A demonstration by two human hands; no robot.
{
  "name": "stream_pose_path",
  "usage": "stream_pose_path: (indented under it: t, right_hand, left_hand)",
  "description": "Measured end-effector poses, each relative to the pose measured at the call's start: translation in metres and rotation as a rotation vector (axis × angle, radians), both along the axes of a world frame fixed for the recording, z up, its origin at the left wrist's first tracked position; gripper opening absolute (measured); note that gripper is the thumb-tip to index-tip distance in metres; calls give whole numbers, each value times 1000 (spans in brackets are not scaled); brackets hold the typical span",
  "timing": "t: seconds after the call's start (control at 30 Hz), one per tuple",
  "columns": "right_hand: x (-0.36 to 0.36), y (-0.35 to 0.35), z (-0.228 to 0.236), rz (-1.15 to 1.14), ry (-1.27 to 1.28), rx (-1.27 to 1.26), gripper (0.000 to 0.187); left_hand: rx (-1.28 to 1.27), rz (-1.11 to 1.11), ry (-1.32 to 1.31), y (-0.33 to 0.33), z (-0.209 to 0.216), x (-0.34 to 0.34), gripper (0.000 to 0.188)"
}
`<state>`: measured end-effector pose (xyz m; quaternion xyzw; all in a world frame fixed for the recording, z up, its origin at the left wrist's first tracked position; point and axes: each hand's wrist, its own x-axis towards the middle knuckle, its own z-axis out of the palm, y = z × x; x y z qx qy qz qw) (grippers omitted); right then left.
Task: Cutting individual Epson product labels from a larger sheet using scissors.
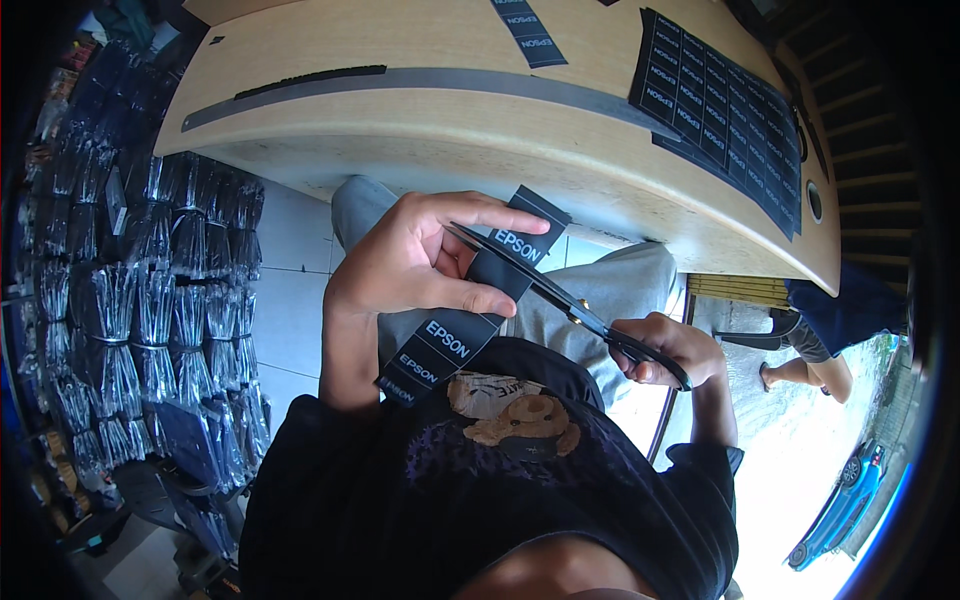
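Note:
My left hand pinches a black strip of printed labels between thumb and fingers, and the strip hangs down slantwise in front of my shirt. In my right hand is a pair of black-handled scissors, its finger loops partly hidden by the fingers. The long blades lie across the strip near its upper end, just below the top label. Whether that top piece is still joined to the strip I cannot tell. Both hands are held over my lap, near the table's front edge.
A wooden table curves across the front, bearing a long metal ruler, a thin black strip, another label strip and black label sheets. Plastic-wrapped bundles stand at left. Another person's leg shows at right.

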<state>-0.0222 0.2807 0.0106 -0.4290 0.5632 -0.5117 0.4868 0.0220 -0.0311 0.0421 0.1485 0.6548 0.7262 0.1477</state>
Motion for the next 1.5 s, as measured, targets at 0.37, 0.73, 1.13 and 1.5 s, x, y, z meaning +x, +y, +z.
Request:
stream_pose_path:
  t: [0.37,0.73,1.13,1.5]
  right_hand:
    - [0,-1,2,-24,16,50,50]
    - [8,14,-10,-143,42,100,46]
    - [36,6,-19,-358,-340,49,47]
    - [39,-35,-19,-557,-423,-263,56]
  left_hand:
    - [50,9,-10,-1,-4,2,61]
    - [-47,156,41,-18,-5,-18,64]
    - [-602,634,152,-108,-8,-159,57]
    - [-727,870,100,-143,-16,-163,91]
